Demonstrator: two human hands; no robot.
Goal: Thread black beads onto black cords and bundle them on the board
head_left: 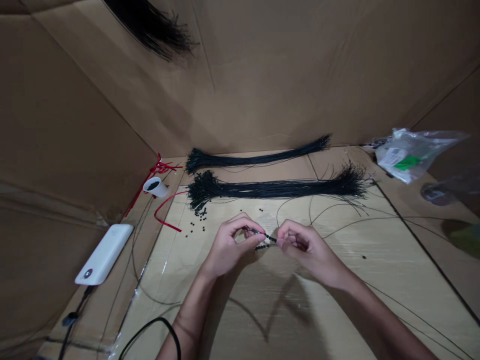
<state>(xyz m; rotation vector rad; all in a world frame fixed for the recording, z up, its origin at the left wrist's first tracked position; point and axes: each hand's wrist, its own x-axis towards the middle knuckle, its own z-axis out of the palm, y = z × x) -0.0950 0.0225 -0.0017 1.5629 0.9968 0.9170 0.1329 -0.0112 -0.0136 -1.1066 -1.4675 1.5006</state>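
Note:
My left hand (228,245) and my right hand (303,252) meet above a pale wooden board (300,280), pinching a thin black cord strung with small black beads (265,240) between their fingertips. Just beyond my left hand, several loose black beads (197,225) lie scattered on the board. Farther ahead lie a bundle of black cords (277,188) and, behind it, a second bundle (255,160). Single black strands (337,215) run from the nearer bundle across the board to the right.
Cardboard walls (262,75) surround the work surface, and another black cord bundle (150,27) hangs at the top. On the left are a white cup of beads (153,187), red cord (165,220), and a white power bank (104,254). A plastic bag (407,155) lies at right.

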